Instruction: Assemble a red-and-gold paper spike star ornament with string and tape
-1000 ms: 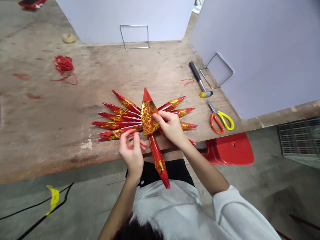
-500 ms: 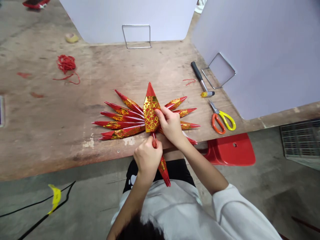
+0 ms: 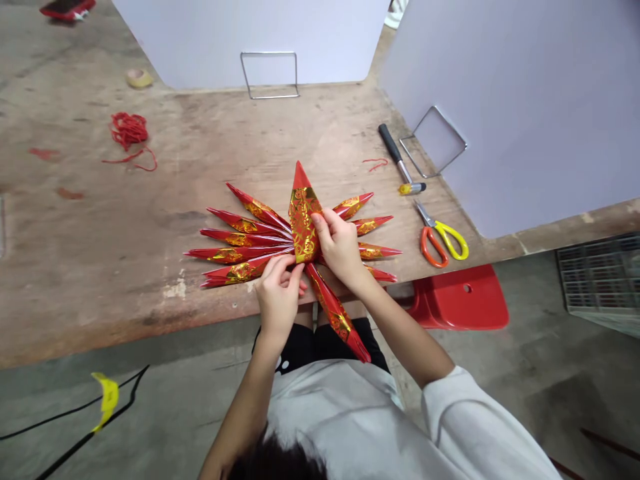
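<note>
A red and gold folded-paper ornament (image 3: 245, 254) with several pointed spikes fans out over the table's front edge. My right hand (image 3: 340, 245) grips its upright central piece (image 3: 304, 223) by the right side, thumb on the front. Just below and left of that piece is my left hand (image 3: 280, 293), its thumb and fingertips pinched together at the ornament's centre. What lies between those fingertips is too small to tell. One lower spike (image 3: 339, 313) slants down to the right, past the table edge and over the lap, touched by neither hand's fingertips.
On the wooden table (image 3: 100, 233) lie red string (image 3: 129, 130), a tape roll (image 3: 139, 79), a hammer (image 3: 396, 152) and scissors (image 3: 440, 235). White panels (image 3: 450, 80) with wire stands rise behind. A red stool (image 3: 460, 300) is below the right edge.
My left hand has let go of the lower spike and moved up and left to the ornament's centre. That spike has swung to the right. The central piece has turned slightly.
</note>
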`<action>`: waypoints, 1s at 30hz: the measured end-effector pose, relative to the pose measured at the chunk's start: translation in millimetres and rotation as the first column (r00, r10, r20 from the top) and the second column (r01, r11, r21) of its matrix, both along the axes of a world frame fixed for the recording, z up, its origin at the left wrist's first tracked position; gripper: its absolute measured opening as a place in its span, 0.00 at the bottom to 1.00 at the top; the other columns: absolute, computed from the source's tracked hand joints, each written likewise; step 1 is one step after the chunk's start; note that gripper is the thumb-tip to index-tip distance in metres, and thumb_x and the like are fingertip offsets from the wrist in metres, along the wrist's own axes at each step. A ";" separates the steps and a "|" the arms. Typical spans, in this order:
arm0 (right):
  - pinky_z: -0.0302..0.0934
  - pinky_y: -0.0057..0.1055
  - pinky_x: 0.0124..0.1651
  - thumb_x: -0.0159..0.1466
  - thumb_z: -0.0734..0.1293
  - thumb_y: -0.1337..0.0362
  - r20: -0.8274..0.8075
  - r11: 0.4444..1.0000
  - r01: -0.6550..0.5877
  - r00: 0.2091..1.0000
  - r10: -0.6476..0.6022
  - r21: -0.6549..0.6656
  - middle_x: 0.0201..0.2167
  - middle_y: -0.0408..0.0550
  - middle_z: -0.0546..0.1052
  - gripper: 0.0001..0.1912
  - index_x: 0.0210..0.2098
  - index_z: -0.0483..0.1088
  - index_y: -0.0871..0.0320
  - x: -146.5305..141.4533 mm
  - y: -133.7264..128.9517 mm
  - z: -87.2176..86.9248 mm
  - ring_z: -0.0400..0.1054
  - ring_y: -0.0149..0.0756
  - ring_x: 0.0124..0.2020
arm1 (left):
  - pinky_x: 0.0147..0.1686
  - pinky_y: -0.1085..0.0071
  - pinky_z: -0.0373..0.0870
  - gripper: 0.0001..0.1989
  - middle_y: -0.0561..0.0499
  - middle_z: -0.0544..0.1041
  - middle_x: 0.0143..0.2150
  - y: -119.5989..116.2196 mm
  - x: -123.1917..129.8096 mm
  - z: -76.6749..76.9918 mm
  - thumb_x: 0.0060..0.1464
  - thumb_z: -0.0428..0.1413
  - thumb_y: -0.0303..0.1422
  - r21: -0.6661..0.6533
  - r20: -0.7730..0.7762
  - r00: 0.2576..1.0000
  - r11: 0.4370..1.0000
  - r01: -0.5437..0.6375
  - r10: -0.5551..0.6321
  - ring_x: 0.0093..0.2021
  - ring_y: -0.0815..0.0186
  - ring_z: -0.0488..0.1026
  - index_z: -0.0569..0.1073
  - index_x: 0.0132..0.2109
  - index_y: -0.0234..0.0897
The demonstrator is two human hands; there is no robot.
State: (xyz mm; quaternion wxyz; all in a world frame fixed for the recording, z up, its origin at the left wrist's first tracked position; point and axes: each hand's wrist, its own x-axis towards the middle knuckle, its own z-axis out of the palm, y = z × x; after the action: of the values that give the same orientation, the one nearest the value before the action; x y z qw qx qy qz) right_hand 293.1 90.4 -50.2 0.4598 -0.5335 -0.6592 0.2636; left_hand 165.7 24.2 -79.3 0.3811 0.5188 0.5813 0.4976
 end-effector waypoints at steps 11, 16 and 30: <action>0.42 0.29 0.26 0.69 0.55 0.55 0.040 0.992 0.126 0.991 -0.126 0.006 0.17 0.38 0.56 0.17 0.27 0.61 0.55 -4.3 -0.5 -2.0 0.50 0.29 0.19 | 0.18 0.79 0.67 0.11 0.54 0.76 0.31 6.7 1.6 -6.2 0.50 0.60 0.32 -0.043 0.185 0.974 0.991 -0.124 0.130 0.19 0.75 0.70 0.74 0.43 0.37; 0.42 0.29 0.26 0.69 0.55 0.54 0.037 0.983 0.182 0.983 -0.182 0.005 0.16 0.37 0.56 0.18 0.26 0.60 0.54 -2.8 -0.7 -5.3 0.49 0.29 0.18 | 0.19 0.80 0.69 0.14 0.53 0.78 0.33 8.6 -3.6 -3.4 0.48 0.62 0.31 -0.024 0.247 0.968 0.999 -0.043 0.048 0.19 0.75 0.71 0.72 0.43 0.37; 0.46 0.27 0.24 0.63 0.63 0.50 -0.348 0.904 -0.307 0.916 0.197 -0.297 0.17 0.37 0.58 0.22 0.19 0.62 0.59 19.7 -7.6 20.6 0.51 0.25 0.20 | 0.16 0.79 0.68 0.14 0.51 0.78 0.32 6.9 0.7 5.8 0.49 0.62 0.40 -0.129 0.430 0.902 0.985 0.113 -0.047 0.18 0.71 0.74 0.72 0.37 0.35</action>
State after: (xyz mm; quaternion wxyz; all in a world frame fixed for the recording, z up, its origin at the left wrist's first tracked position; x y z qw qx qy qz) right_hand 312.8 82.8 -29.6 0.4182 -0.4669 -0.5860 0.5135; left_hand 166.4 31.1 -73.4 0.5570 0.3911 0.4984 0.5370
